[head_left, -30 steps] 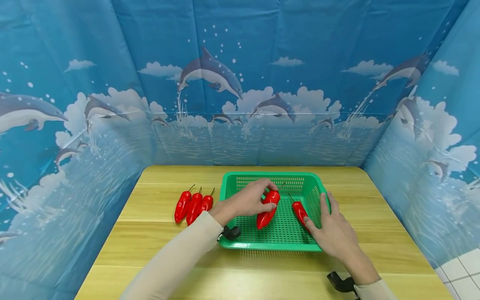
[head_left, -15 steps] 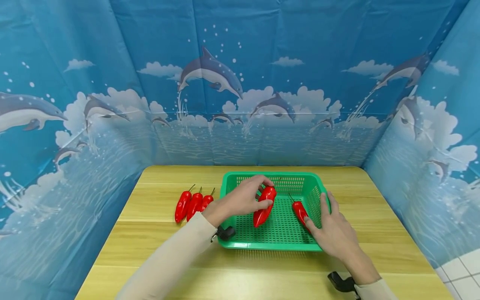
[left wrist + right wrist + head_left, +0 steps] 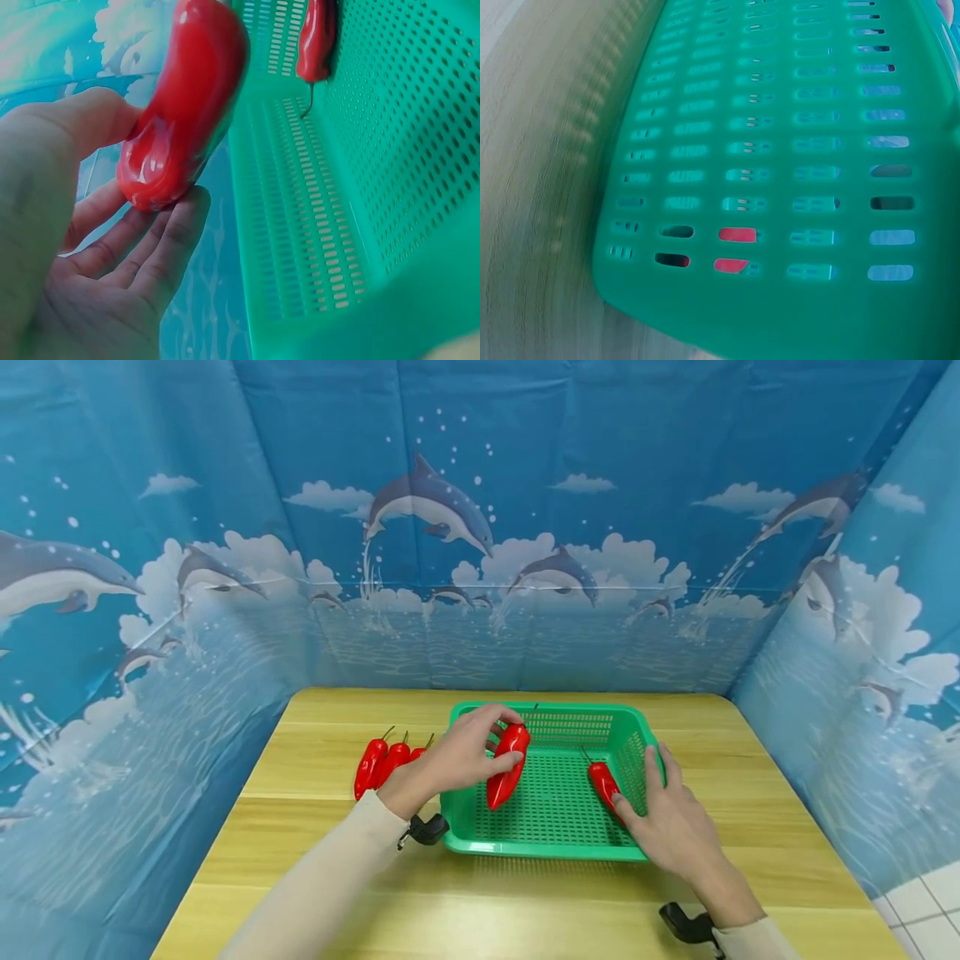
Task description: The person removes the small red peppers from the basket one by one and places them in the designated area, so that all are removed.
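My left hand [image 3: 463, 754] grips a red chili pepper [image 3: 509, 765] near its stem end, with thumb and fingers on opposite sides. The pepper [image 3: 192, 82] hangs tilted over the left part of the green basket [image 3: 543, 850]. My right hand [image 3: 677, 827] rests at the basket's right rim with its visible fingers straight, the thumb reaching over the inside. Beside that thumb, another red chili pepper [image 3: 602, 783] lies in the basket, its lower end partly hidden. In the right wrist view the basket wall [image 3: 727, 315] fills most of the picture, and red shows through its slots.
Left of the basket several red chili peppers [image 3: 369, 768] lie side by side on the wooden table [image 3: 315, 752], partly covered by my left arm. A blue dolphin-print curtain [image 3: 510, 635] stands behind the table and along both sides.
My left hand has moved left with the chili pepper, from the basket's middle toward its left side. My right hand stays at the right rim.
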{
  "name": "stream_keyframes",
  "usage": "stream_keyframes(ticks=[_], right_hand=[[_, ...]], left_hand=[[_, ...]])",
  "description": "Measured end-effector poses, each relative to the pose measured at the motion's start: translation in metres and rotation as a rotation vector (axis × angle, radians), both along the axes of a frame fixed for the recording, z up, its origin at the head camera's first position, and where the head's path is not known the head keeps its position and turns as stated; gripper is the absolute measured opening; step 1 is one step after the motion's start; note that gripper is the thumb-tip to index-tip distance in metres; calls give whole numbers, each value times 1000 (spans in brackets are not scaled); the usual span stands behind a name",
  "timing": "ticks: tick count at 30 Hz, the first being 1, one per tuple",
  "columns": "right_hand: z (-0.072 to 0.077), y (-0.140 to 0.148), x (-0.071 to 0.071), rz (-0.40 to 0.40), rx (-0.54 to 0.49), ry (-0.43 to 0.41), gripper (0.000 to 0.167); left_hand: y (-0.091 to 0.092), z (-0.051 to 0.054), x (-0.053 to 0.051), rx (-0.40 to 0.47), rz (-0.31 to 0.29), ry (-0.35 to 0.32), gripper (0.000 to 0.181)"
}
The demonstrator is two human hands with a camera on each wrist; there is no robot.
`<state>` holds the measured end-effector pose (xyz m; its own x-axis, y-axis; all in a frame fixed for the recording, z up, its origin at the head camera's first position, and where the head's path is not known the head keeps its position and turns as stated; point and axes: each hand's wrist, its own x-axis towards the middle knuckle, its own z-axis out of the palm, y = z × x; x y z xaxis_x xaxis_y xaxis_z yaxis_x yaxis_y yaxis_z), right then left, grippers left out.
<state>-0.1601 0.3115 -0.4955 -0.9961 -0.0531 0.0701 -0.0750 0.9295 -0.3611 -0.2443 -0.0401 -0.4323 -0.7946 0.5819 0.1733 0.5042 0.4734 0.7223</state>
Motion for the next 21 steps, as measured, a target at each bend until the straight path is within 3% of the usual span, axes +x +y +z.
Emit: stream_keyframes(ticks=[21], right_hand=[[2,1,-1,12,15,-4,108]], left_hand=[[-61,6,14,65,143,27,51]])
